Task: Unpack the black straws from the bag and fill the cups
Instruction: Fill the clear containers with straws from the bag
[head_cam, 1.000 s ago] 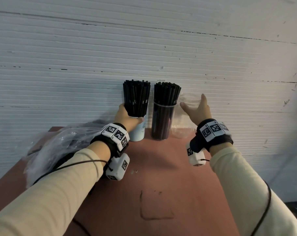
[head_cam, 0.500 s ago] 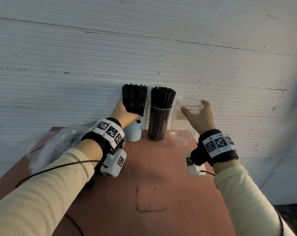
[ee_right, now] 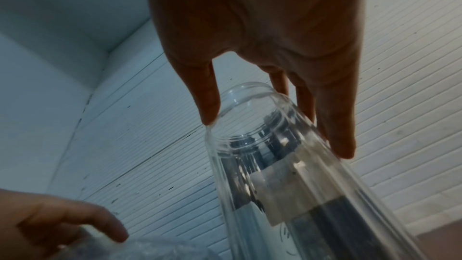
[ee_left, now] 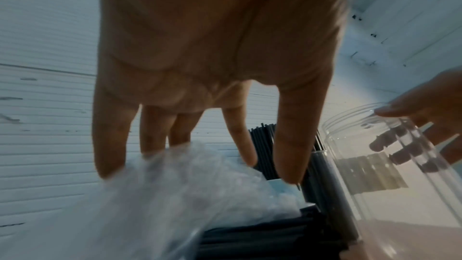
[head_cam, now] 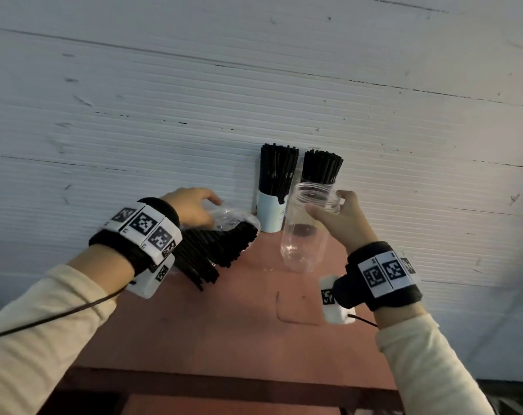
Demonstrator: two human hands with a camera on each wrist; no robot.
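Ribbed white wall (head_cam: 164, 115) behind a reddish table (head_cam: 224, 319), with a pale blue cup (head_cam: 269, 214) and a second cup (ee_left: 322, 175) packed with black straws (head_cam: 276, 172) standing at the table's far edge, touching the wall. Nearer, just in front of those two, an empty clear jar (head_cam: 306, 229) held tilted off the table, pinched near its rim between thumb and fingers of the right hand (head_cam: 341, 223). At the far left edge, a clear bag (head_cam: 227, 218) of more black straws, left hand (head_cam: 191, 205) over its top with fingers spread and fairly straight, tips against the plastic.
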